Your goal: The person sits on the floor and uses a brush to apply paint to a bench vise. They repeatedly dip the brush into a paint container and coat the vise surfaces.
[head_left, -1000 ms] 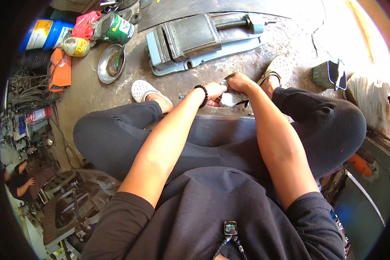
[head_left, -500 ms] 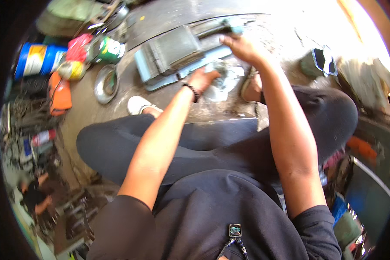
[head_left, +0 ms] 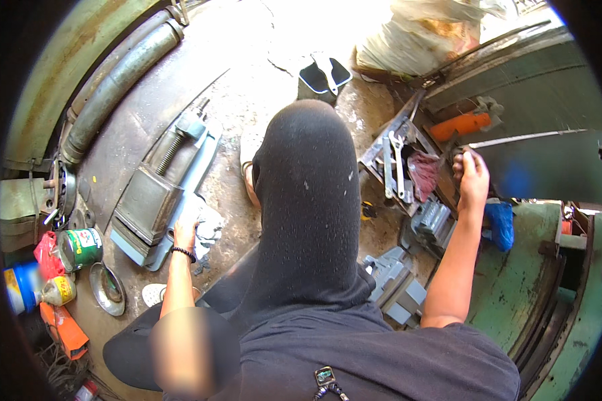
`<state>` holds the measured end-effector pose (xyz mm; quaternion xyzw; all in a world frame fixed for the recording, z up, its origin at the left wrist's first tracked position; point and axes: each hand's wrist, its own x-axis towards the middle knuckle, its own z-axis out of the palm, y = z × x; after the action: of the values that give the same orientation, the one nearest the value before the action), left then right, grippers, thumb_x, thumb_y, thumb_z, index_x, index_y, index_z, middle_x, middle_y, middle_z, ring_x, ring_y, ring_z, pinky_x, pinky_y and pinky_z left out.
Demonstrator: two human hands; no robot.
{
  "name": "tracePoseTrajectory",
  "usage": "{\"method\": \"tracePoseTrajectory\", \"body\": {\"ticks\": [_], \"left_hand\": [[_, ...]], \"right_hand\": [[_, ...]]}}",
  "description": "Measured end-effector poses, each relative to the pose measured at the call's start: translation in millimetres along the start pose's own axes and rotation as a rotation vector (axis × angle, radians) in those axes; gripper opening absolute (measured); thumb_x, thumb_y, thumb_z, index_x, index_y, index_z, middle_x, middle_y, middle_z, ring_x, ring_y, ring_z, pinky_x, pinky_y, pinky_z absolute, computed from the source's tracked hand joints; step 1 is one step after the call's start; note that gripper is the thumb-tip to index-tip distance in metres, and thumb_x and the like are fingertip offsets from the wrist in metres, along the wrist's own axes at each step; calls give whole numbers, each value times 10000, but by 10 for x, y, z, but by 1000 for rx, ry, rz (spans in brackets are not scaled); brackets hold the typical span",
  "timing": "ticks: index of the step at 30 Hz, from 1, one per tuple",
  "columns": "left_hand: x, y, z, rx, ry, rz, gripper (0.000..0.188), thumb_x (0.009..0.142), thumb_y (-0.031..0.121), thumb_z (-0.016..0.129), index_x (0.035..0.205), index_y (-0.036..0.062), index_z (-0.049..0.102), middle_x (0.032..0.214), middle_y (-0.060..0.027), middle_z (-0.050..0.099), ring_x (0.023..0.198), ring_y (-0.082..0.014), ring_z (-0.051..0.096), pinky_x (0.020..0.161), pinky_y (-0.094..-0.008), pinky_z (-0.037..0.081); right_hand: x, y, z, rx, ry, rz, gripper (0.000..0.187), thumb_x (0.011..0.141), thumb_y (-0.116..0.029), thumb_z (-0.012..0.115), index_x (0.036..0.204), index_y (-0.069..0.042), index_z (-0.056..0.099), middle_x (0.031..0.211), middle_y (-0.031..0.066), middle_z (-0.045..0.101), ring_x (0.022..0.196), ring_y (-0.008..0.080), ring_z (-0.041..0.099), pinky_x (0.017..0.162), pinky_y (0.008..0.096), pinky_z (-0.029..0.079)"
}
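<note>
My left hand (head_left: 185, 235), with a black band at the wrist, lies on a whitish rag (head_left: 207, 226) at the near end of a blue-grey bench vise (head_left: 155, 199) on the floor; its fingers curl into the cloth. My right hand (head_left: 473, 179) is stretched out to the right over an open metal tool tray (head_left: 396, 152) holding spanners and a red rag (head_left: 423, 172). Its fist is closed round a small dark tool at the tray's far edge. My raised knee in black trousers (head_left: 308, 200) stands between the two hands.
A green tin (head_left: 80, 248), a metal dish (head_left: 107, 289), bottles and an orange thing (head_left: 63, 331) lie at the left. A thick hose (head_left: 117, 80) curves along the upper left. Green machine body (head_left: 548, 294) fills the right, grey blocks (head_left: 394, 284) lie by my hip, a dark bucket (head_left: 322, 77) beyond.
My view has swung to the right. My right hand left the vise and rag and reached across to the tool tray. The left hand stayed on the rag.
</note>
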<state>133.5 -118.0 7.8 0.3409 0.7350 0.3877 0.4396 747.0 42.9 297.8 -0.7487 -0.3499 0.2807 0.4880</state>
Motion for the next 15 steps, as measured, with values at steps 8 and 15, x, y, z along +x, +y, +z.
{"method": "tracePoseTrajectory", "body": {"ticks": [8,15], "left_hand": [[-245,1301,-869,211,-81,-85,442,973,346,560,1179,-34,649,1076,-97,705,966,-151,637,880,-302,488],[-1062,1701,-1472,428,17,-47,419,971,298,546,1170,-62,626,1036,-113,697,964,-171,633,881,-322,479]], "right_hand": [[710,1032,2430,-431,-285,-325,664,882,-473,666,1353,-36,500,985,156,697,751,187,677,682,304,520],[1297,1452,3914,0,-337,402,538,824,-435,752,1012,42,588,774,156,630,516,213,591,416,323,462]]}}
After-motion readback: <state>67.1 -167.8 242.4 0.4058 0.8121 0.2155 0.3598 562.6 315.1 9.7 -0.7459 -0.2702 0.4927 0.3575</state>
